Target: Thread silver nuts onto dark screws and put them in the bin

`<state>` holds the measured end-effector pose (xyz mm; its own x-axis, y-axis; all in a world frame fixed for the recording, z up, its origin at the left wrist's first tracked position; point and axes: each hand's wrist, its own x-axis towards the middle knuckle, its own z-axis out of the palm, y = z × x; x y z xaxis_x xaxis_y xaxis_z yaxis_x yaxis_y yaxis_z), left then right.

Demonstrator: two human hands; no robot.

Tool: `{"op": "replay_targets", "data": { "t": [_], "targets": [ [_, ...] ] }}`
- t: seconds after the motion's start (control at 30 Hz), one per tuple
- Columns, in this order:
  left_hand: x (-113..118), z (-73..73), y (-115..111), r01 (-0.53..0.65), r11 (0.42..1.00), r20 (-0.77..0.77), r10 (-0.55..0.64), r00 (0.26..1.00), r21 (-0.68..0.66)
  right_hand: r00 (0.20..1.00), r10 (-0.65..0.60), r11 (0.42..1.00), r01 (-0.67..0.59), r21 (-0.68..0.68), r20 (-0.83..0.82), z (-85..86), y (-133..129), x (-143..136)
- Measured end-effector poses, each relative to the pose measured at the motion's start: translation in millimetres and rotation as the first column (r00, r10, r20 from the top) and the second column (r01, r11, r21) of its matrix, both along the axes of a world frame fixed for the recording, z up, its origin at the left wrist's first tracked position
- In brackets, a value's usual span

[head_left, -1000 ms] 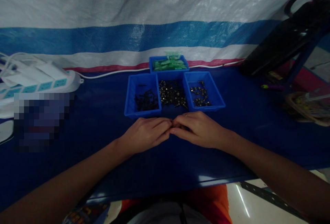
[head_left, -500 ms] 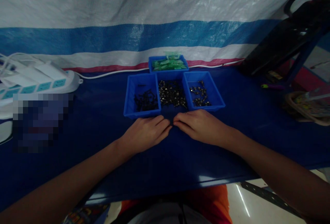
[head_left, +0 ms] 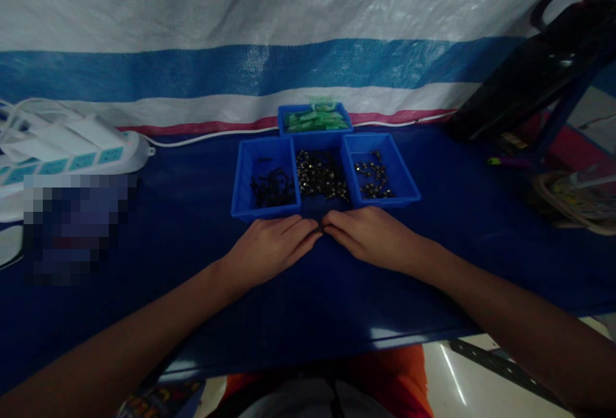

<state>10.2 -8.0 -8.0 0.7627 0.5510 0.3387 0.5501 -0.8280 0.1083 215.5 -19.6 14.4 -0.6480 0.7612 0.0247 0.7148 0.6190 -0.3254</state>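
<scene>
My left hand and my right hand meet fingertip to fingertip just in front of the blue bins. Both are pinched closed, and a tiny dark piece seems to sit between them, too small to name. Beyond my left hand is a blue bin with thin black parts in it. The middle bin holds a heap of small dark metallic parts. Past my right hand, another blue bin contains fewer shiny metal parts.
Behind these stands a smaller blue bin of green packets. A white power strip with plugs lies at left, its cable running along the striped sheet. To the right are a black bottle and a woven basket.
My fingertips have come closer together, closing the small gap between the hands. The bins and their contents look the same.
</scene>
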Motion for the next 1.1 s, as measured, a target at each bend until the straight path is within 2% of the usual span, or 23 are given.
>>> {"op": "replay_targets", "data": {
  "t": [0.13,0.27,0.43,0.6,0.83,1.1],
  "targets": [
    [0.3,0.5,-0.6,0.049,0.999,0.053,-0.048,0.997,-0.014,0.999,0.018,0.999,-0.019,-0.028,-0.043,-2.1,0.4,0.6],
    [0.6,1.4,-0.7,0.044,0.998,0.053,-0.042,0.998,-0.034,1.0,0.015,1.0,-0.015,-0.026,-0.021,-2.0,-0.1,0.5],
    [0.8,0.9,0.1,0.008,0.998,0.037,-0.006,0.999,-0.061,0.998,-0.026,0.998,0.023,0.06,0.062,0.2,-0.1,1.6],
    [0.8,-0.7,1.2,-0.055,0.995,-0.032,0.052,0.998,-0.089,0.998,0.002,0.993,-0.01,0.114,0.064,3.8,-3.3,1.0],
    [2.9,1.3,0.4,0.017,0.987,-0.084,-0.031,0.996,-0.157,0.991,0.124,0.951,-0.131,0.28,0.044,1.9,-9.2,0.2],
    [2.4,-0.2,0.7,-0.051,0.987,-0.021,0.048,0.999,-0.15,0.988,0.046,0.981,-0.073,0.179,0.147,1.2,-2.4,2.9]
  ]
}}
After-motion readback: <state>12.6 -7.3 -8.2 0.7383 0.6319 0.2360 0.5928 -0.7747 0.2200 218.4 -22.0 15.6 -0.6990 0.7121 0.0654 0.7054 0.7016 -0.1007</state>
